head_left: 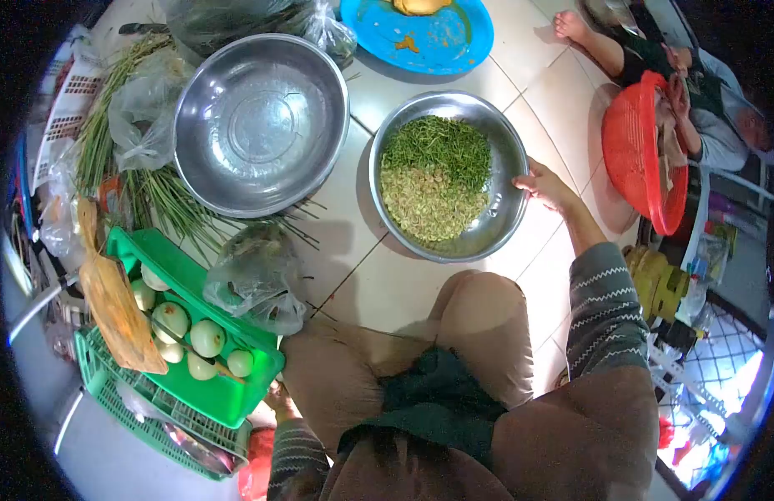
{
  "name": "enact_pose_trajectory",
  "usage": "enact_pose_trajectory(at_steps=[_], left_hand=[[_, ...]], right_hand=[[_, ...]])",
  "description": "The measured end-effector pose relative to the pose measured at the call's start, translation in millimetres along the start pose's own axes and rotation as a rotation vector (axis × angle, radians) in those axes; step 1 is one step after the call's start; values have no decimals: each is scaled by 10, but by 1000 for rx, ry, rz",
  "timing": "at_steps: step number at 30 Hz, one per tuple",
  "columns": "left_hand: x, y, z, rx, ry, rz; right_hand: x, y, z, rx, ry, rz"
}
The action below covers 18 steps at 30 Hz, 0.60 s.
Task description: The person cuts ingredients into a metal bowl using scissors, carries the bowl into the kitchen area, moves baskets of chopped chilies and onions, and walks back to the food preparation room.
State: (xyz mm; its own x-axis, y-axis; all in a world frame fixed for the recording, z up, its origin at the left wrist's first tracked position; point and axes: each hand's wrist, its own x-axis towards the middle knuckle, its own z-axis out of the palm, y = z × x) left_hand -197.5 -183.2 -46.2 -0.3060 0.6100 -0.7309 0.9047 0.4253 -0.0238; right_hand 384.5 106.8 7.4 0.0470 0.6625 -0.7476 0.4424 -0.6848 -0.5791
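Observation:
My right hand (547, 185) has its thumb and fingers closed on the right rim of a steel bowl (510, 238). In the bowl lie chopped green herbs (437, 150) on the far side and a paler chopped vegetable (428, 204) on the near side. Low beside my left knee is my left hand (280, 401), close to the corner of a green plastic basket (236, 321); its fingers are mostly hidden. Peeled onions (207, 338) and a knife lie in that basket, with a wooden cutting board (115, 309) leaning across its left side.
A large steel basin (262, 125) stands to the left, beside long green stalks (111, 125) and plastic bags (257, 275). At the back is a blue plate (479, 37). Another person (721, 108) sits at the right by a red basket (625, 142).

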Motion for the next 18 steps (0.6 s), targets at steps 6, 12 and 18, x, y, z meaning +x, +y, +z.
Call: enact_pose_trajectory(at_steps=[6,12,18], left_hand=[[-271,293,-307,-92,-105,-51],[-735,804,-963,-351,-272,-82],[-944,1307,-1691,-797,-380,-103]], right_hand=[[-186,-290,-142,40,-184,-75],[-689,-572,-289,119,-249,-45],[-899,-332,-115,-65,-122,-66]])
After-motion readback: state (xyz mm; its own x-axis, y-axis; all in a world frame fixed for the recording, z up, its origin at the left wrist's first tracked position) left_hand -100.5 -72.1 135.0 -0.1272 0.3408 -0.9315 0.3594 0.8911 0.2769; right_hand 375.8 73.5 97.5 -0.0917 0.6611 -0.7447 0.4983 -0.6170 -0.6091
